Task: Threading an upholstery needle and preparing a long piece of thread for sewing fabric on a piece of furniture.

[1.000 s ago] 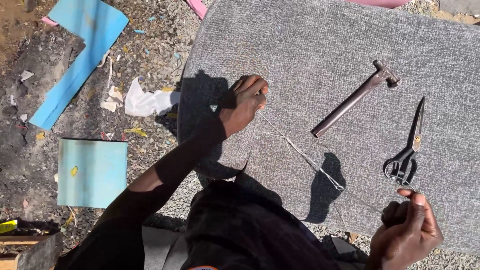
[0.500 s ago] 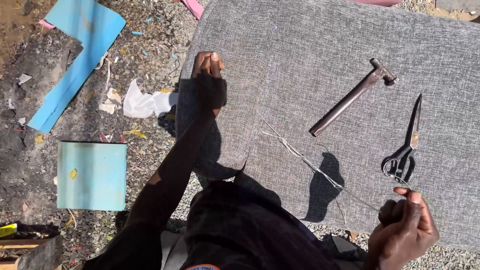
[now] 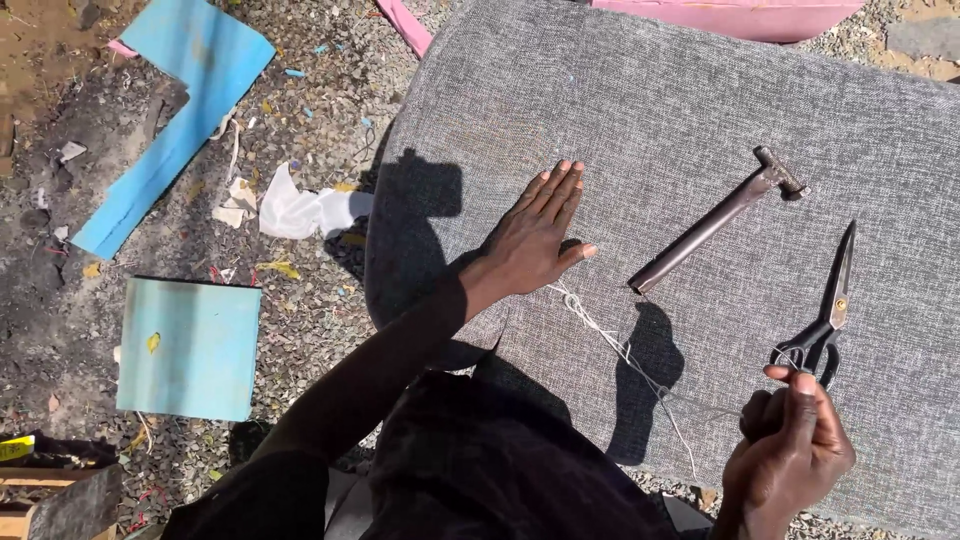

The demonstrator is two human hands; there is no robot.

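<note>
My left hand (image 3: 538,236) lies flat, fingers spread, on a grey fabric-covered cushion (image 3: 620,110). A thin white thread (image 3: 620,345) runs across the fabric from just under that hand toward my right hand (image 3: 790,445), which is closed in a fist at the cushion's near edge, pinching the thread's end. A dark metal hammer (image 3: 712,222) rests on the fabric right of my left hand. Black scissors (image 3: 825,320) lie just above my right hand, shut blades pointing away.
Gravel ground at left holds blue board pieces (image 3: 165,120), a light blue square panel (image 3: 190,345), a crumpled white cloth (image 3: 300,212) and small scraps. A pink board (image 3: 725,15) sits beyond the cushion's far edge. Wooden pieces (image 3: 40,495) lie at bottom left.
My left hand moved from the cushion's left edge to the middle of the fabric and flattened out. My right hand kept its fist low at the right.
</note>
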